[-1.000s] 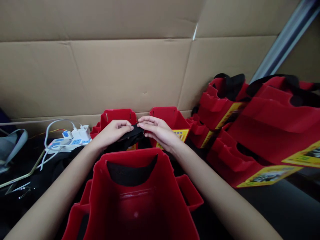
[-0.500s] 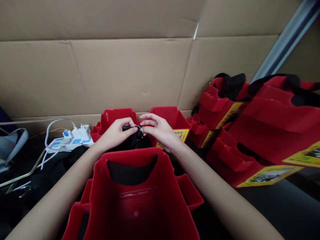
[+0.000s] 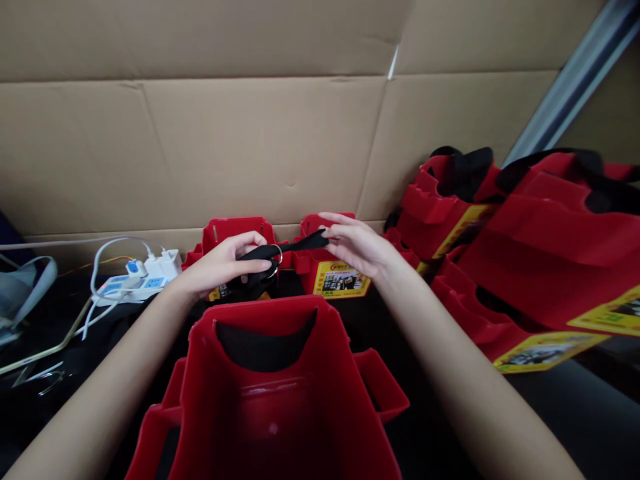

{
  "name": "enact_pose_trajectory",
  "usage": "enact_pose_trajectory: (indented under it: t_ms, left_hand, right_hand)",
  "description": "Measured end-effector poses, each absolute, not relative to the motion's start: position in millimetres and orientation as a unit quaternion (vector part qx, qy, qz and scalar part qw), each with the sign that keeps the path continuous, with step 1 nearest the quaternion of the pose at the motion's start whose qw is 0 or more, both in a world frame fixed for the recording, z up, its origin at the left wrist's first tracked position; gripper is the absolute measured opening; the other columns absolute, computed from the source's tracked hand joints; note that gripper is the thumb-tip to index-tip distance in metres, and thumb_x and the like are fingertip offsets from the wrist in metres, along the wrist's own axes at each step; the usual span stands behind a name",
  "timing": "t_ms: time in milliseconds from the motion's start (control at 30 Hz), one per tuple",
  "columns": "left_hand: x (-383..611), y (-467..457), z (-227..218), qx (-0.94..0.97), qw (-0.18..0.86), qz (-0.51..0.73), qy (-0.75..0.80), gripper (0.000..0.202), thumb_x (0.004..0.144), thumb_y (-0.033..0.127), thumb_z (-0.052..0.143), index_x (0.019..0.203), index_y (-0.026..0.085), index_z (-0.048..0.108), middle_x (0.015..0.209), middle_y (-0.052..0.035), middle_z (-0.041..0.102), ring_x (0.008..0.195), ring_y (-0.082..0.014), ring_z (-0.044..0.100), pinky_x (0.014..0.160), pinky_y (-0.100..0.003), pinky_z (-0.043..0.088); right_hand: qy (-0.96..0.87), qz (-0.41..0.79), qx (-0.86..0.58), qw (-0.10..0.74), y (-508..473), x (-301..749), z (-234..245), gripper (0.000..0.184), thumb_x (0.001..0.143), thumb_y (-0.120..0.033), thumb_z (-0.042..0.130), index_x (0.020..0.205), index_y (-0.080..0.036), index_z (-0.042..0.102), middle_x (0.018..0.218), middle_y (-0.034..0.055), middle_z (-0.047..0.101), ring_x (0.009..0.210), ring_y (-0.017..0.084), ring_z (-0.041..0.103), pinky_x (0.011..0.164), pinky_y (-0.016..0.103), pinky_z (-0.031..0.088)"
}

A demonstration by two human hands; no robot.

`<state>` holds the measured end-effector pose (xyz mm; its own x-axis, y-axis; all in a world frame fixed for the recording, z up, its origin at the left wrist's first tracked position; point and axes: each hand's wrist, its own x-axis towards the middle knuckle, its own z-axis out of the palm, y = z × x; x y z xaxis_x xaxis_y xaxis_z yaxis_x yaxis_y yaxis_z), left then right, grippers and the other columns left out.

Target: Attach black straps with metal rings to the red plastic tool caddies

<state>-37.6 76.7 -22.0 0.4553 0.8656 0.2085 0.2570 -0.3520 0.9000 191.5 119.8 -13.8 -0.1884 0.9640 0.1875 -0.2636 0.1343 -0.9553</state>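
Beyond the near red plastic box [image 3: 280,407], both my hands work on a black strap [image 3: 307,241] with metal rings [image 3: 279,254]. My left hand [image 3: 233,260] is closed around the folded strap beside the rings, thumb on top. To the right, my right hand [image 3: 357,243] pinches the strap's free end between thumb and fingers, the other fingers loosely extended. The strap runs taut between the hands through a ring. Another black strap [image 3: 267,343] is threaded through slots in the near box's back wall and sags inside it.
Two more red boxes [image 3: 240,227] stand against the cardboard wall [image 3: 260,147], with yellow labels [image 3: 343,280]. Stacked red boxes [image 3: 555,247] with black straps fill the right side. At left lie a white power strip [image 3: 145,285] with plugs, cables and black straps.
My right hand has moved right, away from my left hand, drawing the strap end out through the ring. My left hand stays nearly in place.
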Motion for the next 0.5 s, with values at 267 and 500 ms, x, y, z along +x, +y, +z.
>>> enact_pose_trajectory:
  t_ms: [267, 500]
  left_hand:
    - [-34, 76, -24, 0.67, 0.463, 0.417, 0.404, 0.028, 0.075, 0.044, 0.062, 0.082, 0.017, 0.056, 0.072, 0.0011, 0.058, 0.062, -0.0106, 0.054, 0.056, -0.02, 0.041]
    - [-35, 75, -22, 0.702, 0.431, 0.413, 0.387, 0.022, 0.071, 0.033, 0.069, 0.071, 0.015, 0.057, 0.066, 0.0012, 0.061, 0.059, -0.0094, 0.056, 0.055, -0.018, 0.043]
  right_hand:
    - [-0.584, 0.608, -0.29, 0.452, 117, 185, -22, 0.026, 0.07, -0.012, 0.066, 0.096, -0.017, 0.062, 0.094, 0.0049, 0.064, 0.08, 0.01, 0.063, 0.071, 0.02, 0.054]
    - [-0.513, 0.68, -0.287, 0.438, 110, 173, -23, 0.008, 0.071, -0.009, 0.066, 0.078, -0.009, 0.062, 0.054, -0.0034, 0.05, 0.042, 0.001, 0.046, 0.042, 0.011, 0.045]
